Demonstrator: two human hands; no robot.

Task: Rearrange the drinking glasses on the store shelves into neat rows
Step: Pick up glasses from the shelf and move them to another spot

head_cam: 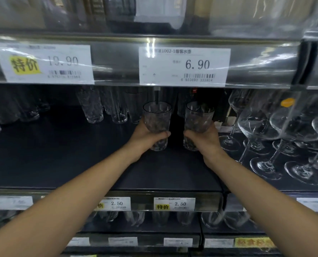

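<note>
Item 1: textured tumbler [157, 123], upright, my left hand [147, 137] wrapped around its lower half, over the middle of the dark shelf [61, 154].
Item 2: matching tumbler [198, 123], upright, gripped low by my right hand [205, 139], just right of item 1, apart.
Far left: more tumblers [91, 106].
Right: stemmed wine glasses [265, 138].

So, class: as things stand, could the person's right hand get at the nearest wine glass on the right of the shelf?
Probably not yet. The right hand is wrapped around a tumbler, so it is full. The nearest wine glass stands close beside it with nothing between them; once the tumbler is set down, it looks reachable.
</note>
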